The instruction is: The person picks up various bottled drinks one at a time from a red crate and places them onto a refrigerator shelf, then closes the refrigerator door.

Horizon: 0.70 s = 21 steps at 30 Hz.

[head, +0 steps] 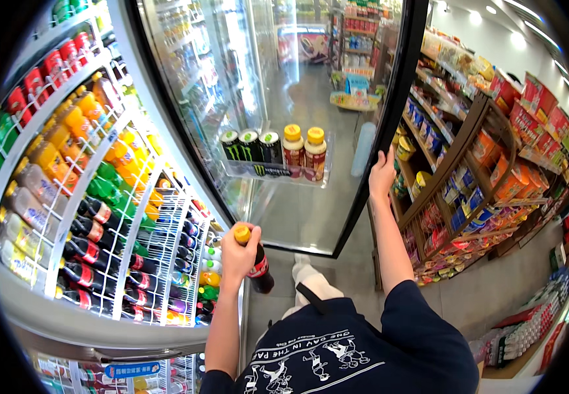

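Note:
My left hand (238, 253) is closed around the neck of a cola bottle (261, 268) with a yellow cap and a red label, held just outside the lit drinks cooler. The cooler's glass door (289, 216) stands open before me. My right hand (383, 173) rests at the black frame on the door's outer edge; how firmly the fingers hold it cannot be told. A clear rack on the door carries several black Monster cans (249, 147) and two yellow-capped bottles (304, 152). Left of me, cola bottles (90, 250) lie in rows on the cooler's wire shelves (169, 216).
Orange drink bottles (70, 120) and red cans (36, 83) fill other cooler shelves. On the right stands a brown shelf unit (461, 128) with instant noodle cups (525, 177) and packets. Packs of bottles (525, 320) are stacked at the lower right. Grey floor tiles (466, 298) run between.

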Each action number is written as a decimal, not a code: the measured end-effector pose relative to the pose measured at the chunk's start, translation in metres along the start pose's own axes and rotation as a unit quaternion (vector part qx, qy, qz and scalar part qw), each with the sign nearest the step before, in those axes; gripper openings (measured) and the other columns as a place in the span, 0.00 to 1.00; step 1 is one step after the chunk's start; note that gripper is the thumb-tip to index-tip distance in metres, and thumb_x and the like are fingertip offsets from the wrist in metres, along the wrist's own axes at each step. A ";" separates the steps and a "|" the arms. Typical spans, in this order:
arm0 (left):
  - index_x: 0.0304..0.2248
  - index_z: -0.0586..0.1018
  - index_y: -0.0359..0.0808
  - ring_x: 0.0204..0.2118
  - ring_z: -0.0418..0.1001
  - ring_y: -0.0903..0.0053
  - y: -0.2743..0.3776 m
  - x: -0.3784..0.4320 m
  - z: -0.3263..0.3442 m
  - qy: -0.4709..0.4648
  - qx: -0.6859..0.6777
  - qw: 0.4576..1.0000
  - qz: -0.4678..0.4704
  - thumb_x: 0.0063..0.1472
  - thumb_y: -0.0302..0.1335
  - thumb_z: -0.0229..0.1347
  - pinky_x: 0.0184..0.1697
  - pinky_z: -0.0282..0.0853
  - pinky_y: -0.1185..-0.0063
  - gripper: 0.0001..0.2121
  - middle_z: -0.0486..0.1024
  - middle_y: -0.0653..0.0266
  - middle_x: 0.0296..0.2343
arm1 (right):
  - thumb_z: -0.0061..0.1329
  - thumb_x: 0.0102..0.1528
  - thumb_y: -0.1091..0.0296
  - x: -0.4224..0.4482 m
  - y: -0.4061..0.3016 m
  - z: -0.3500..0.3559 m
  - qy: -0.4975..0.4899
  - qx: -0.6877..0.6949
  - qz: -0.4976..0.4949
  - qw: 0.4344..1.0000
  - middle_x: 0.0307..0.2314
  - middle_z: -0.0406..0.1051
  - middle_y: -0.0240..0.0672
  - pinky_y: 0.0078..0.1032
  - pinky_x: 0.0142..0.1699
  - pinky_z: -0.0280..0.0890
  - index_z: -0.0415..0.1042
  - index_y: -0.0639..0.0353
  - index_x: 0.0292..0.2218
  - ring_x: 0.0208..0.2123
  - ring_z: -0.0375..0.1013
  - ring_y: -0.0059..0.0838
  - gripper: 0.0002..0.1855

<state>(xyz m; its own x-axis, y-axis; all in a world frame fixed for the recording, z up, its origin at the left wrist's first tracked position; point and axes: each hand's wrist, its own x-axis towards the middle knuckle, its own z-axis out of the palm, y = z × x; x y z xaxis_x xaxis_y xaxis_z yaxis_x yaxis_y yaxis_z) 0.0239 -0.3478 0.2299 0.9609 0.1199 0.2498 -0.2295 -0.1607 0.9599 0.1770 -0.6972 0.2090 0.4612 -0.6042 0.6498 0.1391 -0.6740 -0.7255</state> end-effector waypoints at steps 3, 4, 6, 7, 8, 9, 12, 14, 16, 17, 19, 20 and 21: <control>0.23 0.73 0.30 0.20 0.71 0.82 -0.027 0.030 0.019 -0.018 0.030 0.999 0.024 0.59 0.24 0.53 0.25 0.66 0.83 0.08 0.72 0.65 0.16 | 0.38 0.62 0.65 0.001 -0.011 0.009 0.006 0.056 0.025 0.998 0.39 0.71 0.57 0.39 0.44 0.65 0.60 0.58 0.55 0.40 0.69 0.58 0.21; 0.22 0.72 0.30 0.20 0.71 0.82 -0.038 0.039 0.027 -0.033 0.019 0.999 0.017 0.59 0.25 0.53 0.25 0.66 0.83 0.09 0.72 0.65 0.16 | 0.37 0.62 0.65 -0.001 -0.004 0.014 0.023 0.044 0.028 0.998 0.43 0.69 0.57 0.35 0.48 0.64 0.60 0.62 0.55 0.44 0.68 0.56 0.21; 0.21 0.72 0.30 0.19 0.71 0.81 -0.058 0.060 0.038 -0.059 0.027 0.998 -0.021 0.59 0.25 0.54 0.24 0.66 0.82 0.10 0.73 0.64 0.17 | 0.37 0.63 0.65 -0.002 -0.004 0.032 0.089 0.097 -0.018 0.991 0.47 0.66 0.55 0.32 0.52 0.60 0.59 0.66 0.55 0.49 0.67 0.51 0.22; 0.20 0.73 0.29 0.19 0.70 0.82 -0.067 0.067 0.042 -0.066 0.028 0.997 -0.020 0.58 0.27 0.54 0.24 0.65 0.81 0.12 0.73 0.65 0.16 | 0.37 0.63 0.65 -0.005 -0.002 0.041 0.113 0.122 -0.005 0.986 0.49 0.65 0.53 0.31 0.54 0.59 0.59 0.67 0.55 0.51 0.65 0.48 0.22; 0.19 0.74 0.29 0.18 0.69 0.83 -0.074 0.069 0.048 -0.074 0.027 0.996 -0.029 0.58 0.29 0.55 0.24 0.65 0.81 0.13 0.73 0.66 0.15 | 0.37 0.63 0.65 -0.012 0.001 0.047 0.131 0.139 0.012 0.981 0.51 0.64 0.52 0.31 0.56 0.57 0.59 0.69 0.55 0.52 0.64 0.46 0.22; 0.18 0.74 0.29 0.18 0.68 0.84 -0.079 0.075 0.052 -0.081 0.032 0.996 -0.036 0.58 0.29 0.55 0.23 0.64 0.81 0.14 0.73 0.67 0.14 | 0.36 0.63 0.66 -0.013 -0.001 0.054 0.151 0.154 0.033 0.976 0.52 0.62 0.52 0.31 0.57 0.55 0.58 0.70 0.55 0.54 0.62 0.45 0.22; 0.19 0.73 0.29 0.19 0.72 0.81 -0.098 0.083 0.050 -0.068 0.044 0.996 -0.048 0.58 0.26 0.54 0.25 0.67 0.81 0.12 0.74 0.63 0.16 | 0.34 0.64 0.67 -0.011 0.012 0.070 0.222 0.118 0.020 0.968 0.53 0.61 0.52 0.30 0.58 0.53 0.57 0.71 0.55 0.55 0.61 0.44 0.22; 0.19 0.73 0.30 0.18 0.71 0.80 -0.102 0.087 0.042 -0.060 0.056 0.994 -0.069 0.58 0.26 0.55 0.24 0.66 0.81 0.12 0.73 0.63 0.15 | 0.32 0.65 0.63 -0.016 0.013 0.070 0.201 0.142 0.039 0.968 0.54 0.58 0.55 0.28 0.59 0.51 0.53 0.71 0.57 0.55 0.59 0.41 0.24; 0.17 0.73 0.29 0.17 0.67 0.85 -0.112 0.090 0.043 -0.025 0.009 0.997 -0.079 0.56 0.27 0.57 0.22 0.63 0.81 0.13 0.72 0.67 0.13 | 0.31 0.66 0.63 -0.017 0.008 0.068 0.195 0.182 0.031 0.963 0.54 0.57 0.55 0.28 0.60 0.50 0.53 0.72 0.57 0.56 0.58 0.39 0.25; 0.17 0.73 0.29 0.17 0.67 0.85 -0.115 0.093 0.045 -0.016 0.022 0.997 -0.070 0.56 0.27 0.57 0.22 0.63 0.81 0.14 0.72 0.67 0.13 | 0.30 0.66 0.63 -0.018 0.009 0.067 0.188 0.163 0.029 0.968 0.54 0.58 0.54 0.27 0.60 0.50 0.52 0.73 0.57 0.55 0.59 0.38 0.25; 0.18 0.73 0.29 0.18 0.69 0.84 -0.124 0.096 0.053 -0.001 0.040 0.997 -0.069 0.57 0.27 0.56 0.23 0.64 0.82 0.13 0.72 0.66 0.14 | 0.29 0.66 0.62 -0.017 0.015 0.067 0.170 0.144 0.029 0.974 0.54 0.57 0.55 0.27 0.59 0.50 0.51 0.72 0.58 0.55 0.59 0.40 0.25; 0.18 0.73 0.29 0.18 0.69 0.84 -0.126 0.098 0.058 0.000 0.037 0.997 -0.068 0.57 0.27 0.56 0.23 0.64 0.82 0.13 0.72 0.66 0.14 | 0.29 0.66 0.62 -0.016 0.018 0.070 0.166 0.135 0.016 0.977 0.54 0.57 0.55 0.26 0.59 0.50 0.51 0.72 0.58 0.55 0.59 0.40 0.25; 0.18 0.73 0.29 0.18 0.69 0.84 -0.127 0.100 0.063 0.010 0.028 0.997 -0.064 0.57 0.27 0.56 0.24 0.64 0.82 0.13 0.73 0.66 0.14 | 0.30 0.66 0.62 -0.014 0.029 0.072 0.154 0.138 0.029 0.978 0.55 0.57 0.55 0.27 0.59 0.51 0.51 0.72 0.58 0.55 0.59 0.41 0.26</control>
<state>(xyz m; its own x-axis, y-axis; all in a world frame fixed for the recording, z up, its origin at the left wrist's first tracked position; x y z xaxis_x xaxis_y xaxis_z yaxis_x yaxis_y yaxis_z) 0.1584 -0.3769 0.1252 0.9783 0.1628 0.1280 -0.0947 -0.1975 0.9757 0.2372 -0.6778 0.1627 0.1956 -0.7662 0.6121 0.3716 -0.5197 -0.7693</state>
